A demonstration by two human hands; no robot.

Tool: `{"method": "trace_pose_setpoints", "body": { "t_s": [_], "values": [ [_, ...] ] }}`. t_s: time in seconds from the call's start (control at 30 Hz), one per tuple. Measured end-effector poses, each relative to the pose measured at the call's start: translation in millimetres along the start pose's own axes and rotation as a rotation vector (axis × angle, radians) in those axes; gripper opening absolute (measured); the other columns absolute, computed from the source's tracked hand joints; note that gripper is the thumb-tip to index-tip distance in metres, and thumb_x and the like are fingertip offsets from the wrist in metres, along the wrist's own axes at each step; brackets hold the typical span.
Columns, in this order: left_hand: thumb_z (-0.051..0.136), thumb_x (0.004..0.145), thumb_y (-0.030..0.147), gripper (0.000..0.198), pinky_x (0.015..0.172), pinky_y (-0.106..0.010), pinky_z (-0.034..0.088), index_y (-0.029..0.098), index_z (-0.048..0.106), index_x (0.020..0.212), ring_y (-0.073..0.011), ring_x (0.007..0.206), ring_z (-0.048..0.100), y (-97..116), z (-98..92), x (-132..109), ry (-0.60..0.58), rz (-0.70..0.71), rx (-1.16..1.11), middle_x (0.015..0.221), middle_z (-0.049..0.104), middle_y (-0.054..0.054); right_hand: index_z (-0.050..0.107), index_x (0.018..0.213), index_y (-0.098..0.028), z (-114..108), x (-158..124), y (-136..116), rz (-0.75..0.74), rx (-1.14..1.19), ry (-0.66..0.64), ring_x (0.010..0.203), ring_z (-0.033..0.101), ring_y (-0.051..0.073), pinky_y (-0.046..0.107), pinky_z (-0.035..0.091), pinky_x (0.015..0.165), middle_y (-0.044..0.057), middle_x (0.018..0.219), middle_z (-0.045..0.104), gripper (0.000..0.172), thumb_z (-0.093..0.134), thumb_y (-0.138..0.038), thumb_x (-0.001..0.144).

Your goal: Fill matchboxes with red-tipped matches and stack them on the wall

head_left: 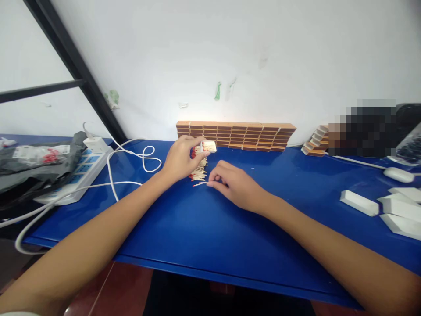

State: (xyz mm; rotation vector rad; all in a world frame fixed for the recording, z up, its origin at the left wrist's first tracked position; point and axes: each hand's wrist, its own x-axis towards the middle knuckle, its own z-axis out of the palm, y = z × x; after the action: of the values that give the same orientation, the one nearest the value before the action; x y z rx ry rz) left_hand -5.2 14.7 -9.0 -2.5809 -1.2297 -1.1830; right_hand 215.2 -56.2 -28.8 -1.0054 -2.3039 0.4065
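Note:
Between the thumb and fingers of my left hand (181, 159) is a small white matchbox tray (208, 146) with matches in it, held above the table. Just under it lies a pile of loose red-tipped matches (198, 170). At the near end of that pile, my right hand (232, 184) pinches a single match (199, 184) by its plain end, the red head pointing left. Part of the pile is hidden behind my left hand.
Stacked matchboxes (235, 135) form a row along the wall, with a smaller stack (316, 142) farther right. White blocks (399, 208) lie at the right of the blue table (197, 228). A power strip (80, 171), white cables (112, 175) and a grey bag (62, 162) occupy the left.

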Motion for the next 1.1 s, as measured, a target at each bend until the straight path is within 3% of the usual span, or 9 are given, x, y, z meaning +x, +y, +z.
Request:
{"method": "trace_pose_setpoints", "body": {
  "t_s": [0.17,0.4,1.1],
  "values": [
    [0.075,0.096,0.043,0.040,0.102,-0.045,0.055,0.023,0.073,0.130,-0.0280,0.116,0.068,2.9,0.9,-0.3,0.017,0.025,-0.017,0.119,0.077,-0.010,0.063,0.095,-0.021,9.9,7.5,-7.3,0.055,-0.023,-0.110,0.085,0.059,0.018,0.033,0.046,0.078,0.004,0.101,0.062,0.008,0.061,-0.022,0.102],
    [0.074,0.096,0.041,0.039,0.102,-0.045,0.055,0.021,0.072,0.130,-0.0279,0.115,0.067,8.8,-1.5,-0.9,-0.011,0.041,-0.027,0.119,0.076,-0.011,0.064,0.099,-0.022,9.4,10.3,-6.8,0.037,0.006,-0.105,0.078,0.055,0.016,0.030,0.041,0.072,0.003,0.099,0.061,0.005,0.060,-0.023,0.103],
    [0.073,0.096,0.043,0.041,0.101,-0.045,0.055,0.020,0.073,0.130,-0.0285,0.113,0.068,7.6,1.9,-2.8,-0.048,0.066,-0.015,0.116,0.075,-0.011,0.062,0.095,-0.021,11.9,6.8,-8.6,0.067,-0.018,-0.081,0.077,0.054,0.016,0.031,0.041,0.073,0.003,0.096,0.062,0.007,0.062,-0.023,0.102]
  ]
}}
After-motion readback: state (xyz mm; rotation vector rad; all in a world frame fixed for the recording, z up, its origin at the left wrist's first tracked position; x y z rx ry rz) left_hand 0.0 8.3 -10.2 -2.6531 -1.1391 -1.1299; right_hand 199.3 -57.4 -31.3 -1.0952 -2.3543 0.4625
